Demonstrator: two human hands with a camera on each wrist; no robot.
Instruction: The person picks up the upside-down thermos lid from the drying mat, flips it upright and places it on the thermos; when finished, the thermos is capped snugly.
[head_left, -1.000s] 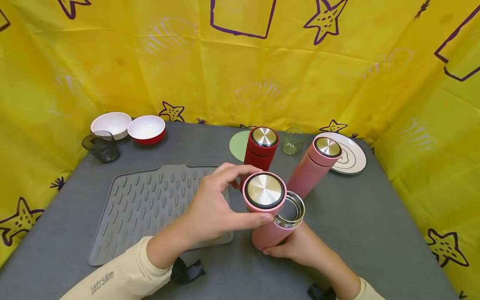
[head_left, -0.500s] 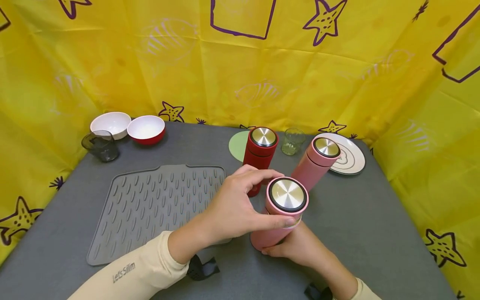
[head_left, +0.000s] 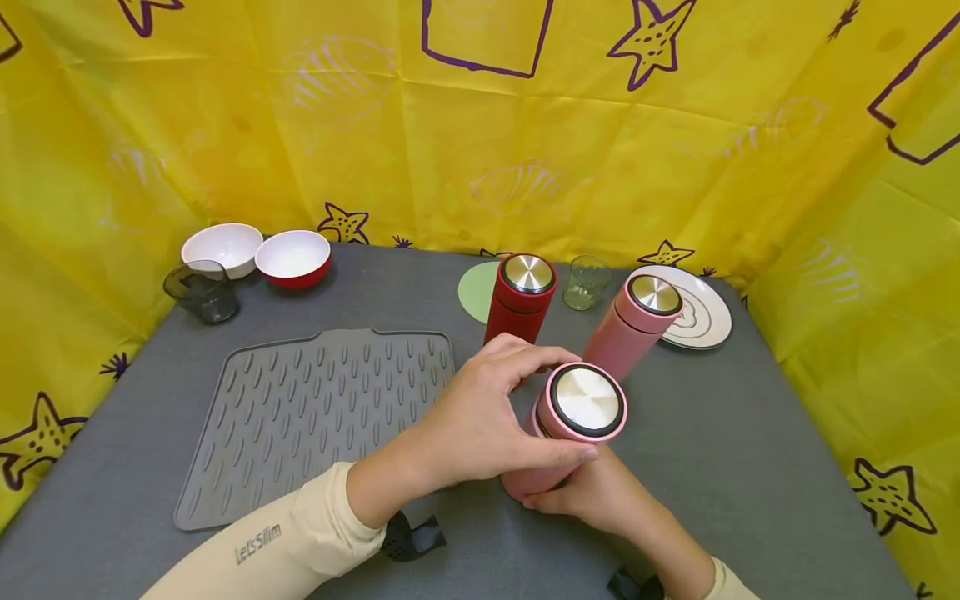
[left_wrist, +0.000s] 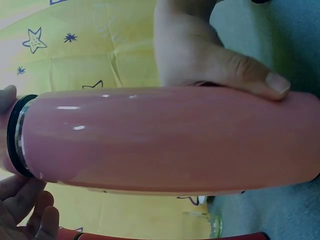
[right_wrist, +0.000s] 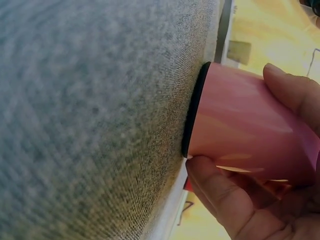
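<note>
A pink thermos flask stands upright on the grey table in front of me. My left hand holds its pink lid, which has a shiny metal top, between thumb and fingers at the mouth. In the left wrist view, a dark ring and a thin steel band show between lid and body. Lower down, my right hand grips the flask's body, thumb on the near side. The right wrist view has the flask's dark base right at the tabletop, with fingertips close by.
Behind stand a red thermos and a second pink thermos. A glass, a green disc and a white plate lie farther back. At left are a grey drying mat, two bowls and a dark cup.
My left hand has moved right with the lid, from beside the flask's open steel mouth to over it, and the mouth is now covered. My right hand has stayed put.
</note>
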